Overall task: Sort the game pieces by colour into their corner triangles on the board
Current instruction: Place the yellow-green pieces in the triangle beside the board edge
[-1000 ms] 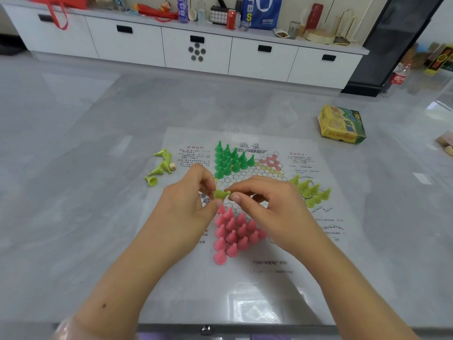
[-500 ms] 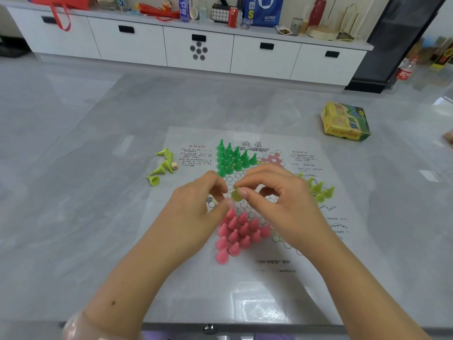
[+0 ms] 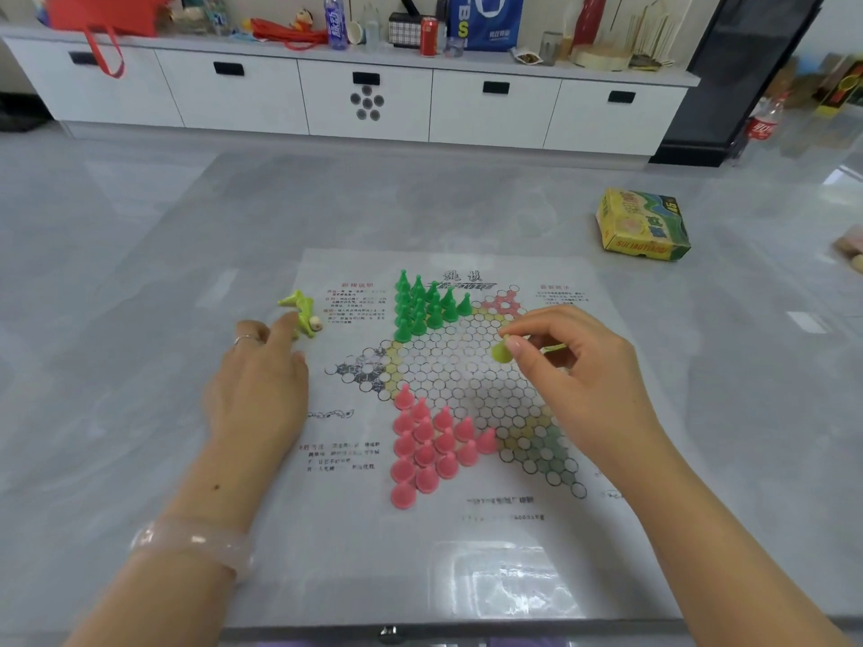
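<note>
I sit at a glossy grey marble-look table (image 3: 140, 282) that mirrors the ceiling light. Beyond it runs a long white drawer cabinet (image 3: 364, 100) with black handles (its top is cluttered), beside a tall black cabinet (image 3: 747, 63).

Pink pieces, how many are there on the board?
15. The pink pieces all stand packed together in the near-left corner triangle of the board, in rows of five, four, three, two and one, narrowing toward the person. They crowd closely, so one could be hidden.

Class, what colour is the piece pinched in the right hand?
Yellow-green piece, in the right hand; head view.
</note>
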A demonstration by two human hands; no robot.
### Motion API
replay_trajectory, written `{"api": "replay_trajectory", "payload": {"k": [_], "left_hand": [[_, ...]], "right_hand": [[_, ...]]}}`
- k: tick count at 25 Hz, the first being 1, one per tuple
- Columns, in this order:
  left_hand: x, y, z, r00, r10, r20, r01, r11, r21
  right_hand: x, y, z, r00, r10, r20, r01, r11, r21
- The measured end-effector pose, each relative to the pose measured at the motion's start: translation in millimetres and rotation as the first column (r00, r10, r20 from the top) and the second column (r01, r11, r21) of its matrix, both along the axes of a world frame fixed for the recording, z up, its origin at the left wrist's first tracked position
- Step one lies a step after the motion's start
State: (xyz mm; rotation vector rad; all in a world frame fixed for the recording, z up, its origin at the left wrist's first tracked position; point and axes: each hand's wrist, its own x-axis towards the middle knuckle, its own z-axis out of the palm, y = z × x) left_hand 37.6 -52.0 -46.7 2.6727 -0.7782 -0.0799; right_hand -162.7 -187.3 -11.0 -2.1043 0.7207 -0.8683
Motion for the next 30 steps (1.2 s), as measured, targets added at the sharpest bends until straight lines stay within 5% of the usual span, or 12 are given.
{"api": "replay_trajectory", "payload": {"k": [7, 12, 18, 24, 30], "left_hand": [[5, 2, -3, 1.000, -0.025, -0.014, 0.023, 0.991, -0.134], [-15, -1, 27, 0.989, -0.039, -0.143, -0.025, 0.909, -0.416], [-43, -3, 48, 0.957, -0.086, -0.276, -0.073, 0.853, -0.516], [-47, -4, 51, 0.937, -0.138, -0.320, -0.040, 0.870, -0.492], [-49, -5, 52, 0.926, -0.161, -0.340, -0.035, 0.862, -0.505]], "right_hand": [[-5, -10, 1, 0.994, -0.108, 0.000, 0.108, 0.994, -0.002], [-25, -38, 2, 0.912, -0.411, -0.007, 0.408, 0.903, 0.132], [-24, -41, -8, 0.936, -0.313, -0.161, 0.346, 0.900, 0.264], [-24, -46, -14, 0.861, -0.323, -0.393, 0.378, 0.923, 0.069], [-25, -47, -19, 0.850, -0.324, -0.415, 0.370, 0.928, 0.033]]}}
